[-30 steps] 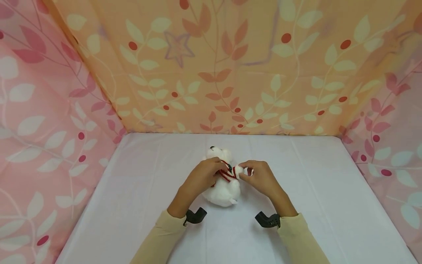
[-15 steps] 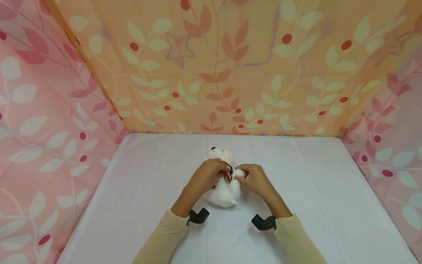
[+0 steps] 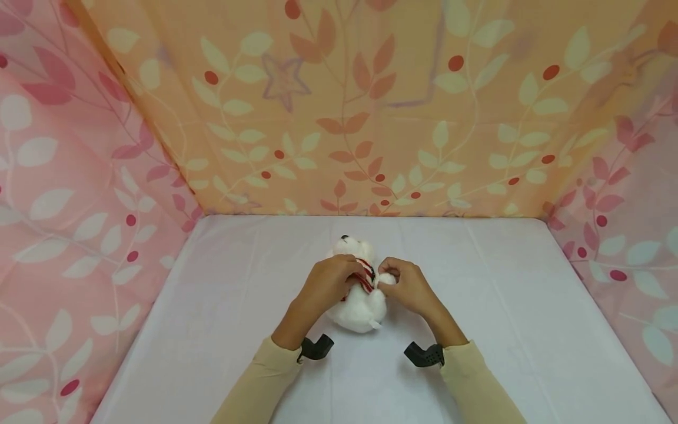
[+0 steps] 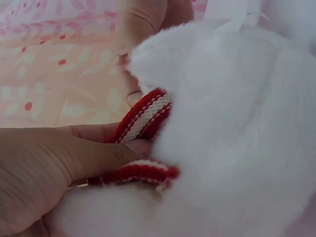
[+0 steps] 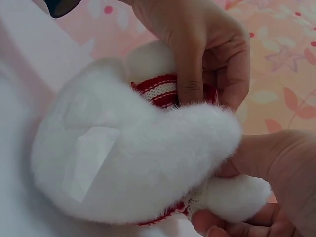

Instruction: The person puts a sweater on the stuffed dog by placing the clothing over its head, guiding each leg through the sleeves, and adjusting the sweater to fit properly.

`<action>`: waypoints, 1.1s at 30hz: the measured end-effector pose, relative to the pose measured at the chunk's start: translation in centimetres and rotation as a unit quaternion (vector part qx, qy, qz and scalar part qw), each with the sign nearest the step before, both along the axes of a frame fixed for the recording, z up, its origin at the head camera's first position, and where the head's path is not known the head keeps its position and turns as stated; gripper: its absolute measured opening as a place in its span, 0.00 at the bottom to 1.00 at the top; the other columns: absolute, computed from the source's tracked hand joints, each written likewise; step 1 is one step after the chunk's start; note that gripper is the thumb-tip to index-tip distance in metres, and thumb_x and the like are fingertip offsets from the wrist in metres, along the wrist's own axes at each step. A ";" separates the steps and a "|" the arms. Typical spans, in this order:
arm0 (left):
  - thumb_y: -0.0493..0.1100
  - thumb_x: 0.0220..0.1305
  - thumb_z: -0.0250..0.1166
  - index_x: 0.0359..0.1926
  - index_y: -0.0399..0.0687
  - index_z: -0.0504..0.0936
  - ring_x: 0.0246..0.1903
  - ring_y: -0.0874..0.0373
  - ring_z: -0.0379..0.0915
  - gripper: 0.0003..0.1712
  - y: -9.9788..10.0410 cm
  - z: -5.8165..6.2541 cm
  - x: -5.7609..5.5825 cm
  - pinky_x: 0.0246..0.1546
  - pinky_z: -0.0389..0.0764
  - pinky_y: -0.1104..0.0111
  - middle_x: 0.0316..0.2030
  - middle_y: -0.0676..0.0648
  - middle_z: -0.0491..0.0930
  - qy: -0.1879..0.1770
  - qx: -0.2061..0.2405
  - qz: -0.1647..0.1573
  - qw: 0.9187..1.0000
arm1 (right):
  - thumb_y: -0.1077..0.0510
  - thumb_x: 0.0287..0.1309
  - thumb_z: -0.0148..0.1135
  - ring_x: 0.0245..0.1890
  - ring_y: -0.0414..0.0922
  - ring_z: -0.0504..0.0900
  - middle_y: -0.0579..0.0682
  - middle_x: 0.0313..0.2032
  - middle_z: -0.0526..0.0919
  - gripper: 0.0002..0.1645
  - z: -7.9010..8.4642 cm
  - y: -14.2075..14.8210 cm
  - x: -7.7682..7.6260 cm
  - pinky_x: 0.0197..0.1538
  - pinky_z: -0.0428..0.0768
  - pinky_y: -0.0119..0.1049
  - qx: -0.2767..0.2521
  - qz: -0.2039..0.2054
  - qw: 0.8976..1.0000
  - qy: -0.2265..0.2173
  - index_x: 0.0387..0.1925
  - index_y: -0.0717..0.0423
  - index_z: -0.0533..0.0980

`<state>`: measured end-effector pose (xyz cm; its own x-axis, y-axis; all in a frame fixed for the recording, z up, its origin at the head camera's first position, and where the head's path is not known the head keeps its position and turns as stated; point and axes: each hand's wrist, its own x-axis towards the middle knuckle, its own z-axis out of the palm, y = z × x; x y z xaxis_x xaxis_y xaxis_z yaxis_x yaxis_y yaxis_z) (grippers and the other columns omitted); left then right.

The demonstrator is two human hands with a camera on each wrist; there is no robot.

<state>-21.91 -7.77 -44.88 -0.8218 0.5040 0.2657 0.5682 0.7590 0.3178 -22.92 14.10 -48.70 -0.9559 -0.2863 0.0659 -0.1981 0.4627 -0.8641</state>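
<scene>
A white plush bear [image 3: 360,309] lies on the white-covered table, its black-nosed head toward the back. It wears a red-and-white striped knit garment [image 3: 365,275]. My left hand [image 3: 331,280] grips the garment at the bear's chest; in the left wrist view the thumb presses on the striped knit [image 4: 148,116]. My right hand [image 3: 410,285] pinches the bear's arm [image 3: 387,278] on the right side. Seen from the right wrist, that white paw [image 5: 237,197] sits between thumb and fingers, beside a pale knit cuff [image 5: 195,200]. A white tag [image 5: 91,158] shows on the bear's body.
A white cloth covers the table [image 3: 212,318]. Behind it hangs an orange leaf-patterned curtain [image 3: 238,118], with pink patterned curtains [image 3: 53,235] at both sides. Black wrist devices [image 3: 424,354] sit on both wrists below the sleeves.
My right hand has shifted slightly left, toward the bear's body, and the striped knit has drawn in from the arm's end, baring more of the white paw. The left hand stays at the chest.
</scene>
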 end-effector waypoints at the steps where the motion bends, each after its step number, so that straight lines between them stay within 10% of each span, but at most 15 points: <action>1: 0.38 0.56 0.77 0.37 0.59 0.90 0.42 0.63 0.80 0.09 -0.1 0.1 0.0 0.39 0.80 0.68 0.39 0.60 0.85 0.006 -0.004 0.005 1.000 | 0.66 0.53 0.68 0.28 0.42 0.77 0.46 0.30 0.83 0.11 0.0 0.0 0.0 0.29 0.76 0.32 -0.006 0.001 1.000 -0.006 0.36 0.49 0.80; 12: 0.31 0.54 0.76 0.32 0.56 0.92 0.31 0.60 0.81 0.12 -1.3 0.8 -0.2 0.31 0.78 0.68 0.31 0.57 0.83 0.070 0.011 0.067 0.995 | 0.70 0.57 0.62 0.28 0.45 0.82 0.58 0.47 0.86 0.16 -0.1 0.3 -0.1 0.29 0.85 0.47 -0.094 -0.002 0.993 -0.066 0.46 0.59 0.86; 33: 0.42 0.61 0.75 0.44 0.50 0.88 0.38 0.62 0.78 0.10 -1.4 1.3 -0.2 0.41 0.79 0.68 0.38 0.54 0.82 -0.090 0.100 -0.039 0.990 | 0.62 0.53 0.76 0.44 0.47 0.82 0.55 0.46 0.85 0.22 0.6 1.9 -0.7 0.45 0.81 0.39 -0.008 0.043 0.994 -0.097 0.49 0.62 0.81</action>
